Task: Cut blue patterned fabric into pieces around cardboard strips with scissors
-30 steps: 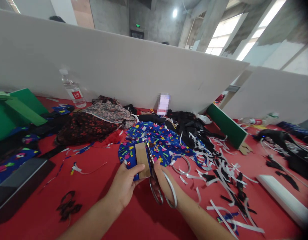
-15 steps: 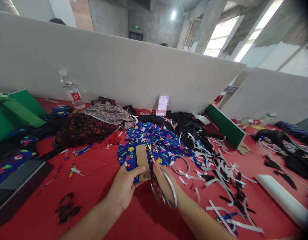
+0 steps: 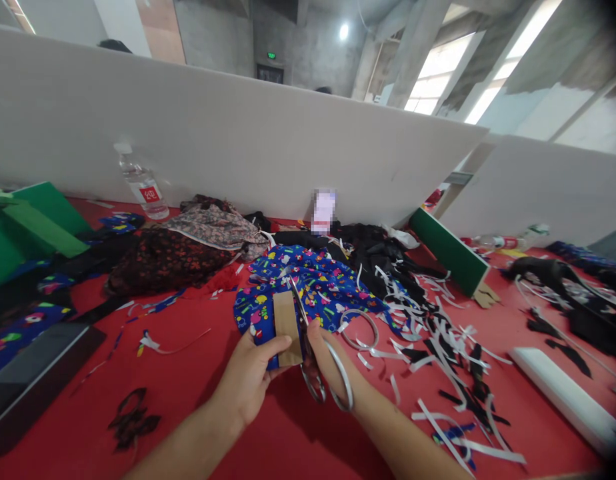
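Observation:
My left hand (image 3: 253,373) pinches a tan cardboard strip (image 3: 287,320) against blue patterned fabric (image 3: 321,280), thumb on top of the card. The fabric spreads away from me over the table, with part of it under the card. In my right hand (image 3: 328,363) is a pair of metal scissors (image 3: 345,383), its large loop handles around my fingers and its blades pointing away from me. The blades lie along the card's right edge, close to the fabric. Whether they touch the cloth I cannot tell.
White and black strip scraps (image 3: 453,373) litter the right side, near a roll of tape-like ring (image 3: 359,329). Dark floral cloth (image 3: 158,260) and a water bottle (image 3: 143,183) are at the back left. A phone (image 3: 323,212) leans on the white partition (image 3: 238,133). A white box (image 3: 563,400) lies right.
The scissor handles have drawn closer together in my right hand. My left hand keeps its hold on the card and fabric, almost unmoved. The view has shifted slightly.

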`<state>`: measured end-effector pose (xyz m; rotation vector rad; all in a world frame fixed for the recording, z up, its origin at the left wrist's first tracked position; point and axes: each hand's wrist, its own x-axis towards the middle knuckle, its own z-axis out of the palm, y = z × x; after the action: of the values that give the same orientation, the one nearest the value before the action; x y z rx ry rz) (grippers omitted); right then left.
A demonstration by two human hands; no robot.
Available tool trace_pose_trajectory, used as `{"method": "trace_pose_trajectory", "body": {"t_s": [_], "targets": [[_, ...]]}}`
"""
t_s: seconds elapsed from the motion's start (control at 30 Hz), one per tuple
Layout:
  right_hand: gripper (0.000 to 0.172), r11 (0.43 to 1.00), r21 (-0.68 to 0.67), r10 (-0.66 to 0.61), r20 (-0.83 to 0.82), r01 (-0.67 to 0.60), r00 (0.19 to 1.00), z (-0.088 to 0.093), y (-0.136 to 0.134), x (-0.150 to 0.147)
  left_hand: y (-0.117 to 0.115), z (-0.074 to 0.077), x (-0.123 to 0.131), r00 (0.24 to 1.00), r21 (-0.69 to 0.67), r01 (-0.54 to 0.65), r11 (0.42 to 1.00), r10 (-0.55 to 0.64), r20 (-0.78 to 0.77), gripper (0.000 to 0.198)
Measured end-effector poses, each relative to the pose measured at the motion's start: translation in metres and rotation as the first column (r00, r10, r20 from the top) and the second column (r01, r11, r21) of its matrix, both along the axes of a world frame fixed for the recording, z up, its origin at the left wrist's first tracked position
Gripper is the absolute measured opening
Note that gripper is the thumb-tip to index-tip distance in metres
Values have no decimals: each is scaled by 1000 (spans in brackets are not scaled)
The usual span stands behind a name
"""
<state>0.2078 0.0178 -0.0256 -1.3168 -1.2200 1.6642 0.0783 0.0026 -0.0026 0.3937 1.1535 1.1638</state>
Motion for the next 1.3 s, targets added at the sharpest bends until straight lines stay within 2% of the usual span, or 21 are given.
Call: {"method": "trace_pose_trajectory", "body": {"t_s": [0.27,0.43,0.57,0.63,0.7,0.87,1.1,1.3], "targets": [[59,999,47,-2,56,0,998,8,-2,2,-1,3,0,1000,5,7,1000,-8,18,55],[50,993,108,-39,2,39,999,7,5,9,-4,3,0,997,70,80,994,-79,-10,52],[43,975,186,-103,-115,123,988,12,16,19,-8,1,-1,973,190,169,967,-134,-187,46],[44,969,200,-97,-232,145,968,16,19,24,-9,-1,-2,944,193,238,952,-179,-278,45],[48,965,226,-67,-273,131,960,21,19,27,-10,-4,-3,917,194,296,935,-222,-330,45],[40,944,310,-70,-156,116,985,28,16,29,-10,-8,-4,886,205,336,919,-235,-399,52],[37,901,418,-100,-62,117,993,29,13,32,-8,5,-5,896,184,340,922,-258,-361,52],[37,865,492,-102,-23,100,995,27,11,33,-9,7,-6,889,163,362,918,-287,-355,55]]}}
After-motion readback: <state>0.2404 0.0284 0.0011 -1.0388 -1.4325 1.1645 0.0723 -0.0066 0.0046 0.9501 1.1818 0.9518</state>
